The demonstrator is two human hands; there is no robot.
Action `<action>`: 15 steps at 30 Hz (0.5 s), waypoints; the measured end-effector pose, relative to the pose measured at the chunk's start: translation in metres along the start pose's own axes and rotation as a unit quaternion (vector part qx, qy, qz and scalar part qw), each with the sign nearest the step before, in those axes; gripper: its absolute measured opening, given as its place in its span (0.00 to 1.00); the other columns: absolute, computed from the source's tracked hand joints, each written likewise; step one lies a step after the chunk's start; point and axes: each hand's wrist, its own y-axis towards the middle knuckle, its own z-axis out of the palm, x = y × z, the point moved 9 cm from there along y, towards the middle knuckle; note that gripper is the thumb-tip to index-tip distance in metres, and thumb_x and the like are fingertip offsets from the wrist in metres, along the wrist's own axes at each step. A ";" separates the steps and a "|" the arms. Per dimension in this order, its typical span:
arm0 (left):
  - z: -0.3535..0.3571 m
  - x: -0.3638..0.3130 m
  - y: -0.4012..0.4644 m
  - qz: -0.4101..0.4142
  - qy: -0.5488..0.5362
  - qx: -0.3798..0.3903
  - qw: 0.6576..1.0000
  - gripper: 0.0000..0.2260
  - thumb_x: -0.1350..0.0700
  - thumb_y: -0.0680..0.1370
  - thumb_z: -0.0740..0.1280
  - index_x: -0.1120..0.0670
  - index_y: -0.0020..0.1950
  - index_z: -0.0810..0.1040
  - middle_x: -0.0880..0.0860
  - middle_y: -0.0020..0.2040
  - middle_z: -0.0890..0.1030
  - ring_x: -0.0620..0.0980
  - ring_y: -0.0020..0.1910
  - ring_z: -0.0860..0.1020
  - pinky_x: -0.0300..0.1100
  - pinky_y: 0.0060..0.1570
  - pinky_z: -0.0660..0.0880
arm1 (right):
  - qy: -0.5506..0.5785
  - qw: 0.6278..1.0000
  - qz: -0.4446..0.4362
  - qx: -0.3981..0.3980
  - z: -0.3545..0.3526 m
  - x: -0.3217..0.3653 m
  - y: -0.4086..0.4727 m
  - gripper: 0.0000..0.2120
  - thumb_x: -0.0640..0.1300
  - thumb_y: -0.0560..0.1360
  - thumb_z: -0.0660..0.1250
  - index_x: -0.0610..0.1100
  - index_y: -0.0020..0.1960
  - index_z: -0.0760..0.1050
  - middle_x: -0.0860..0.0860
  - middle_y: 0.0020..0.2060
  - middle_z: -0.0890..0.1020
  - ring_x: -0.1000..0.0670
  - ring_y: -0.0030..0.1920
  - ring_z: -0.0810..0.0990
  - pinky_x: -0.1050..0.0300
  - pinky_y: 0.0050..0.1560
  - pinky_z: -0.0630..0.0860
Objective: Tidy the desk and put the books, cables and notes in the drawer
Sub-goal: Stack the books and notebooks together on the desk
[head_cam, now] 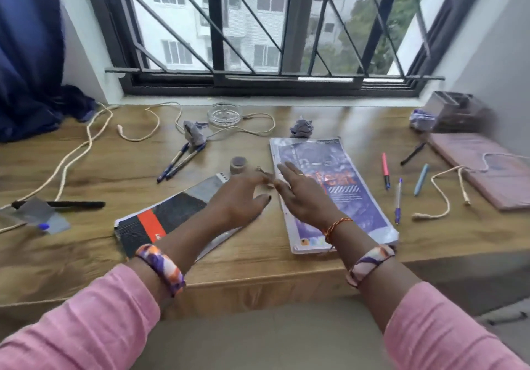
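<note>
No grip: two open hands over two notebooks.

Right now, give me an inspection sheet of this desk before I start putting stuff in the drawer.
Surface: wooden desk, cluttered.
Job's things: striped notebook left, purple book middle, pink book right; drawer not seen.
Clutter: crumpled paper, pens, glass ashtray, tape roll.
Hands: left hand and right hand open, over the books.
Cables: cream cord left, another right.
Surroundings: barred window, blue curtain.
</note>
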 end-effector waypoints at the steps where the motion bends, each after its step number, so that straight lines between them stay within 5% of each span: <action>1: 0.006 -0.016 0.008 0.021 -0.018 0.005 1.000 0.16 0.58 0.75 0.65 0.56 0.63 0.76 0.53 0.61 0.78 0.51 0.63 0.74 0.41 0.63 0.68 | 0.009 1.000 0.013 -0.016 -0.012 -0.009 -0.005 0.23 0.48 0.81 0.53 0.43 0.74 0.58 0.45 0.75 0.58 0.48 0.76 0.55 0.47 0.71 0.59; 9: 0.077 -0.140 0.077 0.059 -0.133 0.076 0.986 0.14 0.61 0.75 0.66 0.61 0.61 0.76 0.58 0.60 0.79 0.54 0.58 0.78 0.41 0.56 0.72 | 0.049 0.981 0.142 -0.124 -0.112 -0.130 -0.057 0.20 0.47 0.80 0.57 0.43 0.70 0.66 0.43 0.68 0.72 0.42 0.67 0.70 0.55 0.61 0.65; 15: 0.166 -0.230 0.129 0.024 -0.223 0.177 0.958 0.15 0.62 0.76 0.65 0.64 0.62 0.73 0.58 0.51 0.77 0.51 0.46 0.73 0.36 0.35 0.68 | 0.052 0.966 0.214 -0.139 -0.176 -0.255 -0.095 0.19 0.46 0.80 0.58 0.43 0.69 0.68 0.43 0.67 0.73 0.45 0.67 0.70 0.59 0.62 0.63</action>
